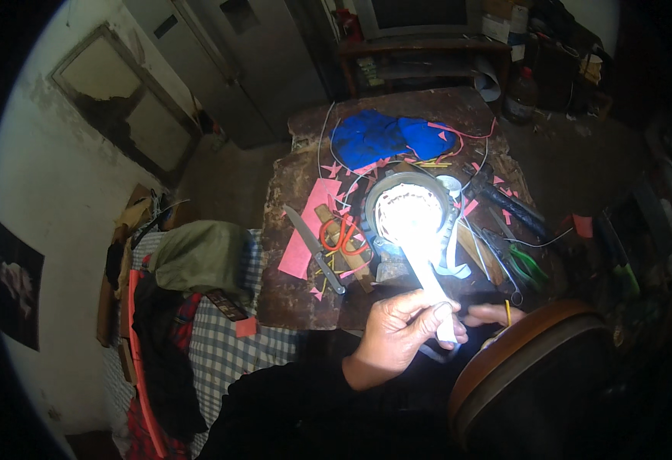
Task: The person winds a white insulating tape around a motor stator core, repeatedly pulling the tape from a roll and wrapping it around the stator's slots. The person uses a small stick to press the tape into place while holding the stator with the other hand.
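Note:
My left hand is closed, its thumb and fingers pinching a white flat strip near its lower end. Glare washes out much of the strip, which runs up to a round metal motor stator with a brightly lit inside. Close to the left fingertips is my right hand, with only some fingers showing. A large round dark object with a brown rim covers the rest of it, so its grip is hidden. By these fingers a thin yellow band is visible. A looped white tape lies beside the stator.
On the worn wooden table lie a knife, orange-handled scissors, pink sheet and scraps, blue cloth, a hammer-like dark tool and green-handled pliers. A checked-cloth surface adjoins at left.

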Demonstrator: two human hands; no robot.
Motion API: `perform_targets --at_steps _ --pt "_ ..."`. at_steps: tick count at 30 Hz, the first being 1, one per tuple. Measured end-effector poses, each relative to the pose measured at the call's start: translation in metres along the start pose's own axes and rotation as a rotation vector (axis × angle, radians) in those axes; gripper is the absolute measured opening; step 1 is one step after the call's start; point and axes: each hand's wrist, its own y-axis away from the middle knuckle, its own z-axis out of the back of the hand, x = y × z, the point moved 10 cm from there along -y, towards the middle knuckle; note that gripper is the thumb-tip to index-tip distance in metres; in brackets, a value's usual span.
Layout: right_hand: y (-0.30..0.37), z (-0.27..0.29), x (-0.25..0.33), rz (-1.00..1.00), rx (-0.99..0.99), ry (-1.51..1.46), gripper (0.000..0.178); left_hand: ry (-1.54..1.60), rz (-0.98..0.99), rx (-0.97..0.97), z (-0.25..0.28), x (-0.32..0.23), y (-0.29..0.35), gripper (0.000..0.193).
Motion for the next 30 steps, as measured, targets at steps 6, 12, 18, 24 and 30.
perform_targets --at_steps 6,12,18,24,30 --pt "-0.031 -0.059 0.0 0.121 0.239 -0.064 0.059 -0.261 -0.215 -0.098 0.002 -0.078 0.023 0.02" --pt "-0.005 -0.064 -0.015 -0.134 0.444 -0.102 0.033 0.19 -0.543 -0.141 0.061 -0.171 0.042 0.028" --pt "0.017 -0.026 -0.009 0.057 0.302 0.026 0.02 0.301 -0.752 0.121 0.104 -0.266 0.078 0.039" --pt "0.022 0.007 -0.028 -0.141 0.11 0.046 0.01 0.239 -0.859 0.037 0.137 -0.303 0.119 0.048" --pt "0.024 0.04 -0.029 -0.246 -0.132 0.107 0.009 0.167 -0.865 -0.055 0.183 -0.314 0.134 0.05"
